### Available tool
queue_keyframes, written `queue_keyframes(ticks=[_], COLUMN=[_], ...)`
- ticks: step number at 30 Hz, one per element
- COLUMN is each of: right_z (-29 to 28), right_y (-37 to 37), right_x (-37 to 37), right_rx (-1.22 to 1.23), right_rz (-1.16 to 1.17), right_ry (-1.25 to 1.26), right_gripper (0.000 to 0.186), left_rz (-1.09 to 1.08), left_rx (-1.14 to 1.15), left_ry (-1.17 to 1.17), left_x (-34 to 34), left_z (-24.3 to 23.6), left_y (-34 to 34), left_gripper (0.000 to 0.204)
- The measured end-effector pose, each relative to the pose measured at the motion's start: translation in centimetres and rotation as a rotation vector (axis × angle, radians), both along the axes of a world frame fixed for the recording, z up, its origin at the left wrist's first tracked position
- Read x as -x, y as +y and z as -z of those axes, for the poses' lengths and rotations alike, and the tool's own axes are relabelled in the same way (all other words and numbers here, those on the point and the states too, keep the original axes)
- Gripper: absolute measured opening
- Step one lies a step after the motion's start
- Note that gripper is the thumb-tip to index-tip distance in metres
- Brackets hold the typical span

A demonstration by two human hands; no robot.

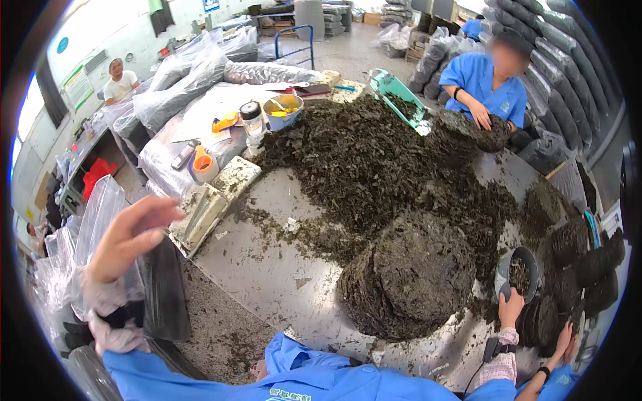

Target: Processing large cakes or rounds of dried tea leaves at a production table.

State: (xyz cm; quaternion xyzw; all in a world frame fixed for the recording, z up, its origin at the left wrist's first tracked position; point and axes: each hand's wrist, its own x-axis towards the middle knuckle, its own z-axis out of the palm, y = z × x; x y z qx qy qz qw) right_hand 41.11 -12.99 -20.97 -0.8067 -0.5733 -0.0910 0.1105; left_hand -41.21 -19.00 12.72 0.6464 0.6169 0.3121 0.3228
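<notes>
My left hand [134,234] is raised at the left, beside the metal table's edge, fingers apart and holding nothing. Low on the right, my right hand [511,309] grips the side of a grey pan [518,272] with dry dark bits inside. Between my hands, a thick round stack of dark dried flaky sheets [418,274] lies on the metal tabletop [281,260]. Behind it spreads a large loose heap of the same flakes [341,167].
Co-workers sit at the back right [495,90], far left [120,85] and lower right [565,347]. A turquoise scoop [418,117], bowl [283,115], jar [251,121] and tape roll [203,164] border the heap. Bagged bundles [167,100] and dark stacks [572,247] crowd the sides.
</notes>
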Motion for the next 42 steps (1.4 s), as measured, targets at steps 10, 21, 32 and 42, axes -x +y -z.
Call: queue_keyframes(ticks=[10,21,32,42], right_z=[-2.9,-2.5,-6.4,-6.1], right_y=[-3.6,-6.8,-4.3,-0.9], right_x=[3.8,8.4,22.8,23.7], right_rx=[-0.088,-0.156,0.177,-0.076], right_rz=[-0.116,-0.16,-0.323,-0.139], right_ry=[0.168,0.285,1.23,2.145], right_gripper=[0.021,0.012,0.062,0.065], left_rz=[-0.207,0.376,0.333,0.311], left_rx=[-0.064,-0.17,0.109,0.178], left_ry=[0.25,0.571,-0.261,-0.682], left_x=[-1.5,-16.8,-22.1,-31.4], left_z=[44.0,31.7,15.5,18.6], left_y=[19.2,28.2,9.3,12.3], left_gripper=[0.089,0.059,0.096,0.085])
